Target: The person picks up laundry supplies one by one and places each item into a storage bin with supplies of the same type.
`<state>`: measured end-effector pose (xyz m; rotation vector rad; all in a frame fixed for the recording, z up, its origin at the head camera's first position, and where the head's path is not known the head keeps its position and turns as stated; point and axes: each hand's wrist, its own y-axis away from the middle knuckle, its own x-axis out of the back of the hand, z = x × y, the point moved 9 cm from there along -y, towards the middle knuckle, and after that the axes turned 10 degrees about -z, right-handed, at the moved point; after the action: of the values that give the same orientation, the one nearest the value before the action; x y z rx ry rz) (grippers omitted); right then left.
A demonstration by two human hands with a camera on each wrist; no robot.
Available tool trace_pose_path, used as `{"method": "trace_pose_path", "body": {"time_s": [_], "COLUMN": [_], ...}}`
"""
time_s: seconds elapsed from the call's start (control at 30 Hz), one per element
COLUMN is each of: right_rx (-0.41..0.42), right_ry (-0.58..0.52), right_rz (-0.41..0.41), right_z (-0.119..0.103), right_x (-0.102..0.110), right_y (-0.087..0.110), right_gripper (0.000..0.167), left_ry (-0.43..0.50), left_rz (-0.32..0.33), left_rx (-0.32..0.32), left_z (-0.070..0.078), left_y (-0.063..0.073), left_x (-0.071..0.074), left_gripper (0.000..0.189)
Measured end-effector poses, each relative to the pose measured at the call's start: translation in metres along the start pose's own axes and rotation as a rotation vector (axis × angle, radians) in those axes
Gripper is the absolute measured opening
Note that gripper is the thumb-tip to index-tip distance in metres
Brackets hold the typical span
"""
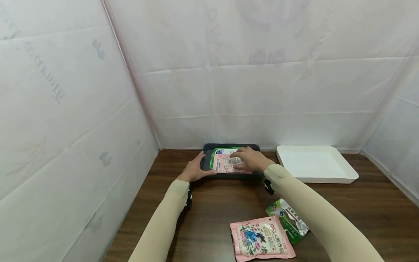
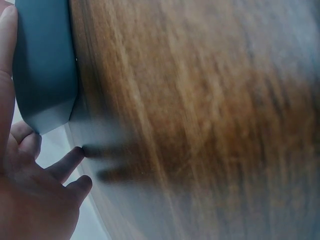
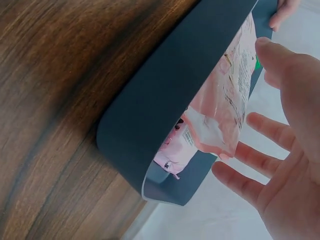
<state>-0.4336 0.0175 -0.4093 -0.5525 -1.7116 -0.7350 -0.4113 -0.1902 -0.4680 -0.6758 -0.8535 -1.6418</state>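
Observation:
A dark blue-grey storage box (image 1: 235,176) stands at the back of the table against the wall. My left hand (image 1: 195,169) grips its left end, thumb toward the front rim and fingers at the side; the left wrist view shows the box wall (image 2: 45,55) beside these fingers. Inside, a pink printed pouch (image 1: 222,165) lies over a green-edged one (image 1: 226,150). Over the box's right part hovers my right hand (image 1: 252,160), fingers spread, fingertips close to the pink pouch (image 3: 225,95). Beneath it another pink packet (image 3: 172,152) shows in the right wrist view.
A shallow white tray (image 1: 307,163) stands to the right of the box. Near the front lie a pink floral pouch (image 1: 262,238) and a green pouch (image 1: 288,220), the pink partly overlapping the green. White sheeting (image 1: 262,91) encloses the wooden table (image 1: 216,203).

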Motion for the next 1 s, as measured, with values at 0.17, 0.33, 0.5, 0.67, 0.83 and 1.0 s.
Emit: {"method": "trace_pose_path", "body": {"time_s": [0.17, 0.33, 0.5, 0.67, 0.83, 1.0], "right_rx": [-0.013, -0.025, -0.005, 0.012, 0.034, 0.05], "right_ry": [0.001, -0.004, 0.0, 0.002, 0.0, 0.007], "right_rz": [0.007, 0.035, 0.051, 0.053, 0.064, 0.077], "right_z": [0.004, 0.01, 0.011, 0.008, 0.005, 0.004], "right_x": [-0.002, -0.002, 0.0, 0.0, 0.0, 0.0], "right_y": [0.006, 0.015, 0.019, 0.022, 0.025, 0.031], "right_gripper": [0.052, 0.055, 0.057, 0.057, 0.057, 0.057], "left_ry": [-0.01, -0.012, -0.022, -0.024, -0.027, -0.032], "left_rz": [0.002, -0.001, 0.0, -0.008, -0.011, -0.016], "left_rx": [-0.001, -0.023, -0.014, -0.014, -0.013, -0.007], "left_z": [0.0, 0.006, 0.009, 0.013, 0.014, 0.015], "left_y": [0.001, -0.003, -0.005, -0.005, -0.006, -0.006], "left_x": [-0.004, -0.007, -0.008, -0.008, -0.009, -0.011], "left_gripper": [0.112, 0.112, 0.11, 0.109, 0.11, 0.11]}}
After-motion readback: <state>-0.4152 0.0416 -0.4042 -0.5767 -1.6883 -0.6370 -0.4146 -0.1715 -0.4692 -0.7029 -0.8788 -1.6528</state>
